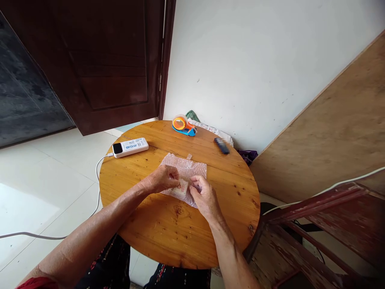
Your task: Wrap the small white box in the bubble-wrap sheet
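A sheet of clear bubble wrap (198,168) lies on the round wooden table (168,228). On top of it sits a small, flat white packet with reddish print (182,188). My left hand (164,178) comes in from the left, its thumb and fingers pinched at the packet's upper left edge. On the other side, my right hand (206,196) has its fingers curled and thumb close to them, right beside the packet's right edge. What lies between those right fingertips is too small to make out. A short bit of clear tape (189,157) sticks out past the wrap's far edge.
An orange and blue tape dispenser (184,125) stands at the table's far edge. To its right lies a dark, blurred-out object (221,145). At the left is a white power bank (130,147) with a white cable (98,176) running off the table. A dark red door (114,60) stands behind.
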A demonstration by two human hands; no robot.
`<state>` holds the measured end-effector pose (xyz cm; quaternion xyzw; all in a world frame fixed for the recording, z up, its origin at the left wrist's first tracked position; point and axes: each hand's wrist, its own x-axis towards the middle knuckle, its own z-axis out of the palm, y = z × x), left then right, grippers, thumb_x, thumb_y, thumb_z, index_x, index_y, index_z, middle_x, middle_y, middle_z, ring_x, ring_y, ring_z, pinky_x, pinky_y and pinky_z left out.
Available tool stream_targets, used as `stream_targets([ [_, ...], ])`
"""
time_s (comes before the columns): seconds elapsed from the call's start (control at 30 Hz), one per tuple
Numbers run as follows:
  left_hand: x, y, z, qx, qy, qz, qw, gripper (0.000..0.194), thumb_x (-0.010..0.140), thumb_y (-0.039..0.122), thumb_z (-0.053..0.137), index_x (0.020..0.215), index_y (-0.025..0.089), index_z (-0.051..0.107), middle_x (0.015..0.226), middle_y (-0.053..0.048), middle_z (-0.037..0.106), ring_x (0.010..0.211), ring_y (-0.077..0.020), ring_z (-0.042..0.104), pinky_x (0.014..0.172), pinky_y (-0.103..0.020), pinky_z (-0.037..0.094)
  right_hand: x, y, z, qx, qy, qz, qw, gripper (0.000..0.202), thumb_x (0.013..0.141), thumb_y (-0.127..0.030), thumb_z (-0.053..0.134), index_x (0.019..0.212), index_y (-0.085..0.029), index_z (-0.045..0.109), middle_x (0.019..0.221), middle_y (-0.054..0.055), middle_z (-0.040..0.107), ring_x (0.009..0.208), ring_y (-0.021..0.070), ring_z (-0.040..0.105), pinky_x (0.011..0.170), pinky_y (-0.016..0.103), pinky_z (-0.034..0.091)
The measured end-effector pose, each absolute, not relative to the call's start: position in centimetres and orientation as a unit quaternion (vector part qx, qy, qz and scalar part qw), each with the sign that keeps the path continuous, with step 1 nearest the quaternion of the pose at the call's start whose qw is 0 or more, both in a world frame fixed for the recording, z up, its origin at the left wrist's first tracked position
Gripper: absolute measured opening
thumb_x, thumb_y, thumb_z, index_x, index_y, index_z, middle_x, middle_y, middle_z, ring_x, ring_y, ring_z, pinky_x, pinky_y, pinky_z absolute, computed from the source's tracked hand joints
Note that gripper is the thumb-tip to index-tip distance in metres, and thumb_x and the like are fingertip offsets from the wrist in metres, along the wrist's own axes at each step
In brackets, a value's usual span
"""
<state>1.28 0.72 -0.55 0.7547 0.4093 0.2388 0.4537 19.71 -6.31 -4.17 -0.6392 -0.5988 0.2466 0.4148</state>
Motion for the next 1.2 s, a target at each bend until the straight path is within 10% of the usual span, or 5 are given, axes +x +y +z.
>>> stream_targets([
  [0.2, 1.5, 1.1, -0.7, 0.776, 0.406, 0.222, 0.429, 0.005, 0.067, 0.017, 0.066, 0.064, 0.015, 0.063, 0.059, 0.006, 0.056, 0.061, -0.0097, 0.049, 0.058, -0.021, 0.035, 18.4, -8.3, -0.8, -0.603, -0.711, -0.036, 0.361, 0.019, 0.09, -0.015, 0.049, 0.098, -0.02, 0.066, 0.099, 0.01, 0.068, 0.095, 0.0246, 0.062, 0.085, 0.039, 0.049],
  [0.6, -1.8, 1.2, 0.0, 0.783, 0.476, 0.211, 0.341, 0.043, 0.076, 0.025, 0.064, 0.119, 0.019, 0.064, 0.091, -0.002, 0.072, 0.079, -0.017, 0.065, 0.072, -0.026, 0.049, 16.9, -8.2, 2.1, -0.525, -0.844, -0.001, 0.111, 0.023, 0.087, -0.017, 0.066, 0.109, -0.022, 0.067, 0.103, 0.007, 0.067, 0.097, 0.025, 0.057, 0.086, 0.039, 0.045],
  [1.0, -4.5, 0.5, -0.7, 0.717, 0.626, 0.131, 0.276, 0.054, 0.074, 0.035, 0.067, 0.12, 0.008, 0.062, 0.086, -0.01, 0.073, 0.083, -0.0256, 0.069, 0.072, -0.03, 0.048, 16.6, -6.3, 3.2, -0.489, -0.871, -0.036, 0.026, 0.023, 0.085, -0.025, 0.071, 0.107, -0.022, 0.069, 0.097, 0.007, 0.065, 0.093, 0.0232, 0.055, 0.084, 0.038, 0.034],
  [1.2, -3.7, 0.5, -1.6, 0.672, 0.609, 0.172, 0.384, 0.016, 0.068, 0.024, 0.065, 0.08, 0.014, 0.067, 0.058, 0.002, 0.06, 0.058, -0.0148, 0.061, 0.054, -0.022, 0.044, 16.6, -5.7, 3.5, -0.476, -0.879, -0.023, 0.018, 0.022, 0.083, -0.021, 0.072, 0.106, -0.021, 0.07, 0.095, 0.006, 0.065, 0.093, 0.0234, 0.056, 0.085, 0.038, 0.034],
])
